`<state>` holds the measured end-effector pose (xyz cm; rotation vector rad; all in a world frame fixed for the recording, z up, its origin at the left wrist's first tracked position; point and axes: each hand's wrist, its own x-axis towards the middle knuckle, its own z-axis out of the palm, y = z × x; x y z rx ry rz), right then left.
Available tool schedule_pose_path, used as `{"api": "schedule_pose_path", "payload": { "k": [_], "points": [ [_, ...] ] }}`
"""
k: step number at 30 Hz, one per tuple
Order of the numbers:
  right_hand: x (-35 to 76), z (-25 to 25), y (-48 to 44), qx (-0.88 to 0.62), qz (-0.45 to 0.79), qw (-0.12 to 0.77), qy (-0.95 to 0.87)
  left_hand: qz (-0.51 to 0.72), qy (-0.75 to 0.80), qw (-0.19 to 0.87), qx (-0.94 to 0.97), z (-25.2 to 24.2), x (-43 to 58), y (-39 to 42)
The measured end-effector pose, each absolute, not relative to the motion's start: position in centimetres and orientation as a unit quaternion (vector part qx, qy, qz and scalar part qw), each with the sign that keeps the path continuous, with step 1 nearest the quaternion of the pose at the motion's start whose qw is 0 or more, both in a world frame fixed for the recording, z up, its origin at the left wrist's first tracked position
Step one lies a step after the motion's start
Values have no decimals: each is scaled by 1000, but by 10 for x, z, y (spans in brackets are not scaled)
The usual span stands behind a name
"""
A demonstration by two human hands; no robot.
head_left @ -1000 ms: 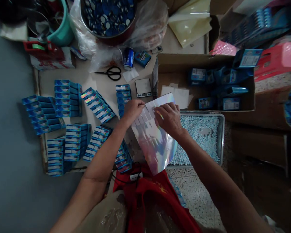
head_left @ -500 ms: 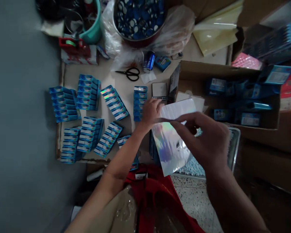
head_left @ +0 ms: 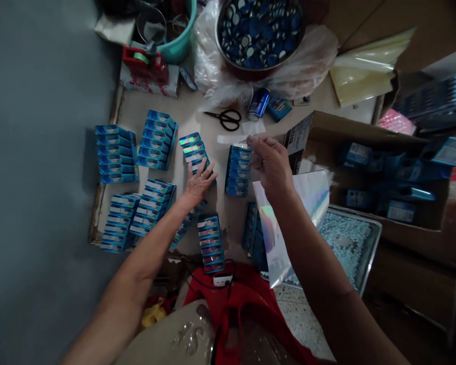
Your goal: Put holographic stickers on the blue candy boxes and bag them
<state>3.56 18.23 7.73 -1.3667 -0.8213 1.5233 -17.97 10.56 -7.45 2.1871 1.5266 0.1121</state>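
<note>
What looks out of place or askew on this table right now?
The holographic sheet lies loose, curled half over the tray, with neither hand on it: the right hand pinches a pale strip, the left hand rests flat on a row of boxes. A blue can lies tipped on its side beside the scissors.

A: What carries it all?
B: A low tan table (head_left: 192, 115), seen from straight above.
A: And around it?
B: A plain grey-blue floor (head_left: 41, 152) off its left edge, and a speckled terrazzo floor (head_left: 294, 304) by its near right corner.
A: The light?
B: Dim, brightest at the table's far edge, darkest on the right.
</note>
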Motion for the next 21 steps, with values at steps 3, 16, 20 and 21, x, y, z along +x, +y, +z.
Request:
{"api": "schedule_pose_path", "payload": {
  "k": [3, 16, 20, 21],
  "points": [
    [39, 60, 186, -600, 613, 409, -313, 54, 553, 255, 791, -67, -197, 114],
    [18, 25, 176, -618, 622, 387, -287, 434, 483, 759, 57, -34, -137, 161],
    [23, 14, 177, -642, 603, 381, -280, 476, 510, 715, 53, -40, -124, 165],
    [25, 9, 177, -652, 597, 376, -278, 477, 524, 703, 59, -43, -121, 165]
  ]
}}
